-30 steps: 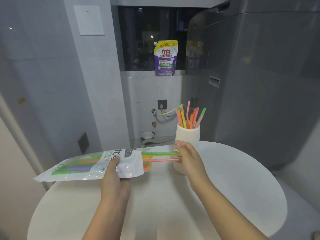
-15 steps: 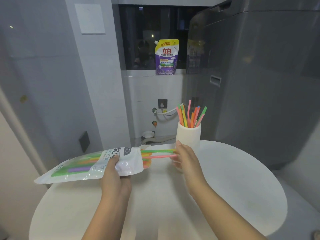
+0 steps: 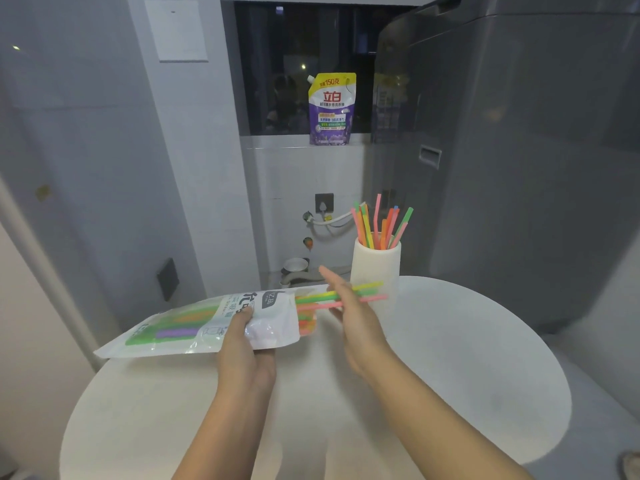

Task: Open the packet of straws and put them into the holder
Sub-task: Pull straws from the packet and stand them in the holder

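Observation:
My left hand (image 3: pixel 242 344) grips a clear and white packet of straws (image 3: pixel 194 327), held level above the round white table (image 3: pixel 450 358) with its open mouth facing right. A few green and pink straws (image 3: pixel 370 292) stick out of that mouth, crossing my right hand (image 3: pixel 353 323). That hand's fingers are spread and it is blurred; the straw tips reach past it. Just behind stands the white cylindrical holder (image 3: pixel 375 265) with several coloured straws (image 3: pixel 379 223) upright in it.
A large grey appliance (image 3: pixel 519 168) stands close behind the table on the right. A purple and yellow detergent pouch (image 3: pixel 331 109) sits on the window ledge. A grey wall (image 3: pixel 104 168) is on the left, and a socket with a white hose (image 3: pixel 332 216) behind the holder.
My right hand let go of the straw tips, slid left along the straws toward the packet mouth and spread its fingers. The left hand and packet barely moved.

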`<action>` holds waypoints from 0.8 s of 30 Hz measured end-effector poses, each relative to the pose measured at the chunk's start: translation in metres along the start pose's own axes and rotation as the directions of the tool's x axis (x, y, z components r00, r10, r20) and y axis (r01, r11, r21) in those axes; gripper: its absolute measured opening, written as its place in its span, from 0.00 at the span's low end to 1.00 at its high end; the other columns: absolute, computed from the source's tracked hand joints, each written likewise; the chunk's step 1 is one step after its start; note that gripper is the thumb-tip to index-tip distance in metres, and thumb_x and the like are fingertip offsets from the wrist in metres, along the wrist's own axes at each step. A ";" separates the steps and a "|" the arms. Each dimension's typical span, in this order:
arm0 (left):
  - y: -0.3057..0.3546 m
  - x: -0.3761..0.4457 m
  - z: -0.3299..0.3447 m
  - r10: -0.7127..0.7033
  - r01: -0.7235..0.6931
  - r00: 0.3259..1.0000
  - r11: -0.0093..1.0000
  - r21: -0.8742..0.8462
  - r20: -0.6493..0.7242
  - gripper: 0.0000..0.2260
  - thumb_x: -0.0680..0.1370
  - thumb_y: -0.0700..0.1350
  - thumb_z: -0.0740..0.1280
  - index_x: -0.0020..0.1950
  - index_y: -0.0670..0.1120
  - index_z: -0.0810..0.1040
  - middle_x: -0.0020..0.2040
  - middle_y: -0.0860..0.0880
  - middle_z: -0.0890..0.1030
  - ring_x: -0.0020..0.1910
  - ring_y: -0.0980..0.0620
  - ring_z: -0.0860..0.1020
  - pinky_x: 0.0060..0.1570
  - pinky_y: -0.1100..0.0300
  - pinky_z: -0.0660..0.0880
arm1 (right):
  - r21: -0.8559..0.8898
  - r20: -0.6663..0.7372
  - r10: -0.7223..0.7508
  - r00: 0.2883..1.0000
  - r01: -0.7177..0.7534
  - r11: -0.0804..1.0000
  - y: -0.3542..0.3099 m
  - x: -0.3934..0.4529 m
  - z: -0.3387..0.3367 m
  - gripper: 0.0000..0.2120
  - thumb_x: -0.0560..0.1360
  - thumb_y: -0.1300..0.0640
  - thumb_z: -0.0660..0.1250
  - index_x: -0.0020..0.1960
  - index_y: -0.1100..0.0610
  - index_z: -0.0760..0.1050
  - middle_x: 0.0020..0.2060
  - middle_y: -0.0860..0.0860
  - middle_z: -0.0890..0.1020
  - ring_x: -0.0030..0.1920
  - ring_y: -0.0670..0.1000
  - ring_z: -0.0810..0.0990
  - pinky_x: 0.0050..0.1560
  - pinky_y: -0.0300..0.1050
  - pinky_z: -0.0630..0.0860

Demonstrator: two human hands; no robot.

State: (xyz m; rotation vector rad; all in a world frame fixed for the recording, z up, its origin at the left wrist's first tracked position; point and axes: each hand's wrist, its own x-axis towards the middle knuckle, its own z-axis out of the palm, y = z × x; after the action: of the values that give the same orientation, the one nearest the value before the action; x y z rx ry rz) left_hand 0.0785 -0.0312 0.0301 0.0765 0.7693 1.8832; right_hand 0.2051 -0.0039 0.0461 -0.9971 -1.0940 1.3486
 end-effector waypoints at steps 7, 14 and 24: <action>0.007 0.009 0.000 0.013 -0.014 1.000 0.999 -0.039 -0.025 0.21 0.78 0.35 0.63 0.71 0.42 0.68 0.66 0.43 0.77 0.64 0.45 0.77 0.64 0.46 0.72 | 0.444 -0.140 -0.176 0.974 0.221 0.868 -0.068 0.012 -0.019 0.20 0.81 0.58 0.54 0.31 0.59 0.70 0.24 0.54 0.80 0.32 0.53 0.83 0.38 0.42 0.80; 0.004 0.003 -0.001 -0.044 0.044 0.999 0.999 -0.015 -0.011 0.19 0.78 0.36 0.62 0.69 0.42 0.70 0.63 0.44 0.79 0.57 0.48 0.79 0.52 0.54 0.78 | 0.283 -0.344 -0.374 0.861 0.475 0.833 -0.155 0.023 -0.022 0.20 0.80 0.48 0.56 0.32 0.53 0.62 0.18 0.44 0.61 0.18 0.43 0.58 0.19 0.35 0.59; 0.008 0.004 -0.001 -0.074 0.074 0.997 0.997 -0.023 -0.001 0.17 0.79 0.36 0.62 0.68 0.42 0.70 0.61 0.44 0.78 0.55 0.47 0.79 0.40 0.56 0.81 | -0.029 -0.486 -0.578 0.656 0.649 0.760 -0.207 0.047 -0.031 0.20 0.77 0.48 0.60 0.29 0.50 0.60 0.18 0.44 0.63 0.21 0.44 0.61 0.24 0.40 0.60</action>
State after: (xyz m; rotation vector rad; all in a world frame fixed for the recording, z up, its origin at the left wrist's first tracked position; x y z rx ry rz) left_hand 0.0699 -0.0304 0.0328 0.0316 0.7419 1.8215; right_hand 0.2785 0.0443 0.2418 -0.6832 -0.8244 0.5641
